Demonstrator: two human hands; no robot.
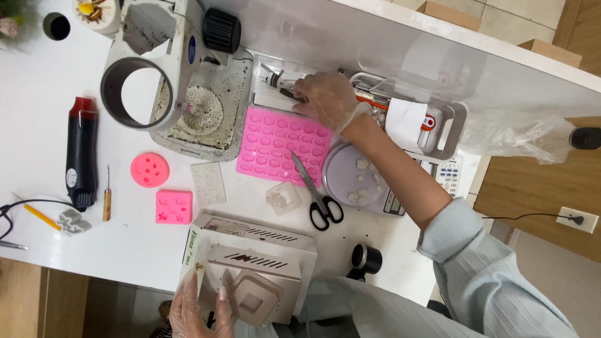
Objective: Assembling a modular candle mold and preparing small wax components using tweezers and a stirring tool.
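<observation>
Head view, read left to right across the white bench (37, 119). At far left lies a black heat gun (81, 153) with a red cap, beside a wooden-handled awl (107, 194) and a yellow pencil (39, 216). Next come a round pink silicone mould (149, 169) and a square pink mould (173, 207), both soft-looking and dimpled with small cavities, then a pale translucent mould (208, 183). Above them stands a ring-shaped magnifier lamp (134, 91) over a speckled, residue-crusted tray (203, 112).

At lower centre the left hand (200, 310), in a thin clear glove, grasps the near edge of a white cardboard box (250, 256), its fingers curled round the corner; a beige square piece (253, 299) rests against the box front.

A large pink rectangular mould (282, 147) with rows of oval cavities lies at centre, black-handled scissors (316, 191) overlapping its lower edge. The gloved right hand (325, 100) reaches to the back of the bench, fingers closed on a slim dark tool (283, 87) at a white tray (447, 128). A steady grip on the box seems advisable while the other arm is extended. A lilac round dish (347, 172) holding pale cast pieces sits just right of the mould.
</observation>
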